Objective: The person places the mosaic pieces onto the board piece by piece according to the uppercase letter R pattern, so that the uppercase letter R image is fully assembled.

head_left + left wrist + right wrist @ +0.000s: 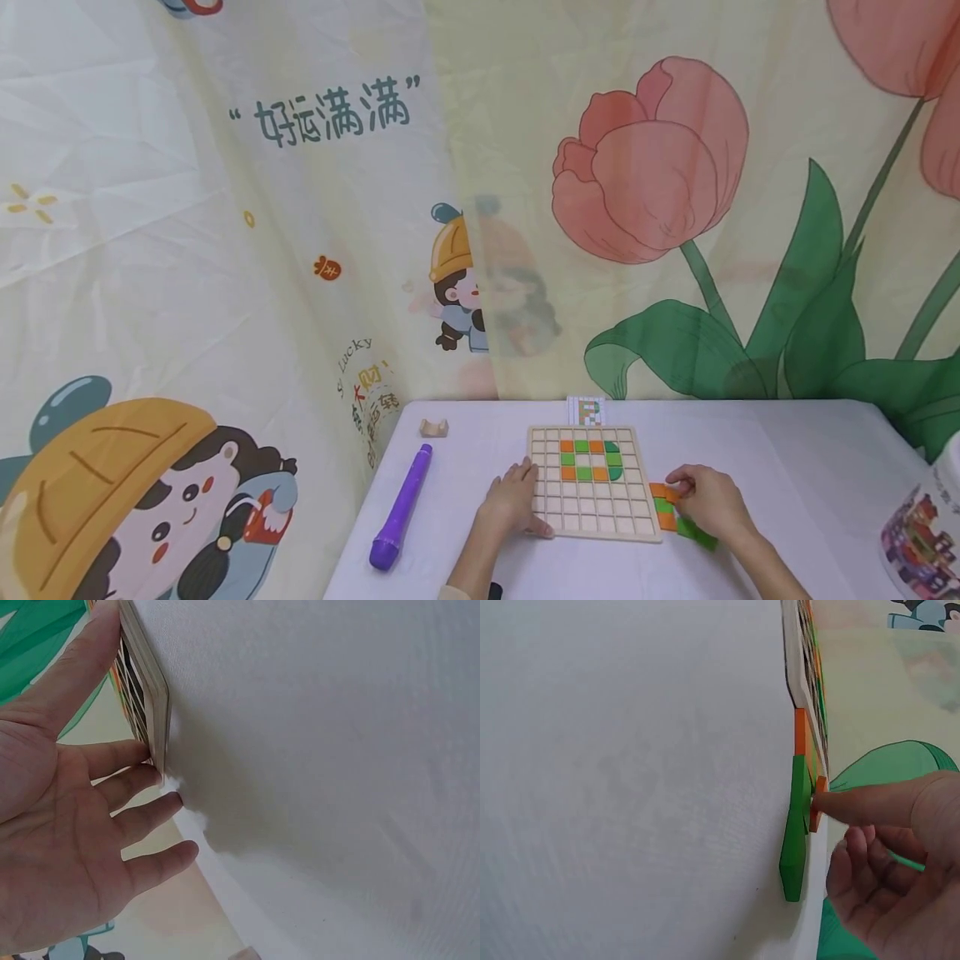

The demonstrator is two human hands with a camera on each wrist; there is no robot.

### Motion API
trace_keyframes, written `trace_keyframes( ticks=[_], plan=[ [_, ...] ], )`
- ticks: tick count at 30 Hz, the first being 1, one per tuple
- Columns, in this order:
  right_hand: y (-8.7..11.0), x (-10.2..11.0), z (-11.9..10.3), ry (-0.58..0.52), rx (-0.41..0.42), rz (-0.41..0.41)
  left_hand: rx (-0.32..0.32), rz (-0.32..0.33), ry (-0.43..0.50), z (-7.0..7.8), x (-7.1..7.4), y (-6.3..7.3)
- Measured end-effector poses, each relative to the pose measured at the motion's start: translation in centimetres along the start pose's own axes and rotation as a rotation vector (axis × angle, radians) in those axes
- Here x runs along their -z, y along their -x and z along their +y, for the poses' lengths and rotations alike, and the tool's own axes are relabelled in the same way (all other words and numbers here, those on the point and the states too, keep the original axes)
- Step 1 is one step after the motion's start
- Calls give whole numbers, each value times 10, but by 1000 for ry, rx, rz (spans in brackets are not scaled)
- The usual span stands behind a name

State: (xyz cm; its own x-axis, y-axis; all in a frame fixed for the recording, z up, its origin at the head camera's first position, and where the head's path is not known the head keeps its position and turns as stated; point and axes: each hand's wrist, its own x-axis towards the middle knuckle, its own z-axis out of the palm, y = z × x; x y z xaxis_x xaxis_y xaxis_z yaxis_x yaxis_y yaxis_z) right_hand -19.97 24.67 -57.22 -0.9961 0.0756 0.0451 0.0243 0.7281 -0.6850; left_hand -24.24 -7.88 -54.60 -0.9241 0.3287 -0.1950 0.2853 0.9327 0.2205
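Note:
A wooden grid board lies on the table, with orange, green and white squares and dark green rounded tiles set in its upper part. My left hand rests against the board's left side, fingers fairly straight and thumb at the near edge; the left wrist view shows the fingertips touching the wooden rim. Beyond the board's right edge, my right hand pinches an orange square tile by its edge. Under and beside it lie more orange and green tiles, including green ones near the palm.
A printed pattern card sits behind the board. To the left are a purple microphone-shaped stick and a small beige notched block. A white printed tub stands at the right. Patterned cloth hangs behind the table.

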Motion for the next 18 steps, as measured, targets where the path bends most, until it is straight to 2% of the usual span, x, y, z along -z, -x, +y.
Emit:
trace_keyframes(
  ticks=[7,18],
  plan=[
    [1,-4,-3,0,0,-39,-8,15,10,0,0,1],
    [3,-8,-9,75,42,-65,1,1,13,0,0,0]
  ],
)
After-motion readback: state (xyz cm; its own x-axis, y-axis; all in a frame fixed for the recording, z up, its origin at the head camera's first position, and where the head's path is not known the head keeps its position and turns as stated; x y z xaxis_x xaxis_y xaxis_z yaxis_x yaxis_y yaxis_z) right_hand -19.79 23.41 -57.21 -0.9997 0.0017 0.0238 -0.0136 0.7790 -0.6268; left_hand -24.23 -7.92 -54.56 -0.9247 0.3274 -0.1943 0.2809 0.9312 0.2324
